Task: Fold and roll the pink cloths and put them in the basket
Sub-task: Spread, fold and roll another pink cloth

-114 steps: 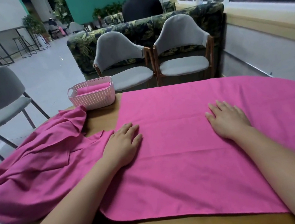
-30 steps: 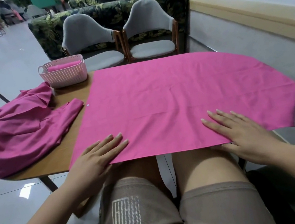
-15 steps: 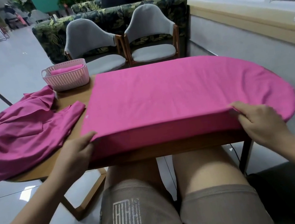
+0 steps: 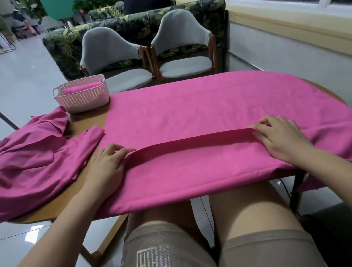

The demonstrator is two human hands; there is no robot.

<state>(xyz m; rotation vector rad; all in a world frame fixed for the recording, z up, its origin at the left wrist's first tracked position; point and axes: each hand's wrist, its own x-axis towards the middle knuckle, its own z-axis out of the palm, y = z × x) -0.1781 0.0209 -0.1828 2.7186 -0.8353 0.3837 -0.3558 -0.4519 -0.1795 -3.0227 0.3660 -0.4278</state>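
Head view, looking down over the desk (image 4: pixel 89 125). Spread flat across most of it: a pink cloth (image 4: pixel 213 108), near strip turned over and away toward 12 o'clock. Pinched at both ends of the turned hem. At 9 o'clock by the left hand (image 4: pixel 108 166), fingers curled over the edge. At 3 o'clock by the right hand (image 4: pixel 281 136), fingertips bent onto the hem, thumb laid along it.

Hem running straight from 9 to 3 between the hands, so long axis of the fold crosswise to the arms. Dead ahead of both hands, at 12 o'clock: the still-uncovered stretch of the cloth. Both hands about level, neither nearer to it.

Judged as a first fold under way. Best carried on toward 12 o'clock with both ends kept level, to avoid a skewed edge. Hanging off the desk's rounded end at 4 o'clock: the cloth's right margin, likely to drag once the hem travels.

Farther off at 11 o'clock, just beside the cloth's far left corner, touching or not impossible to tell: the pink basket (image 4: pixel 82 100), with one rolled cloth (image 4: pixel 82 88) lying inside. Nearer the left hand than the right.

At 9 to 10 o'clock: a crumpled heap of pink cloths (image 4: pixel 23 165), draped over the desk's left edge, not yet folded. Beyond the desk at 12 o'clock: two grey chairs (image 4: pixel 108 46).
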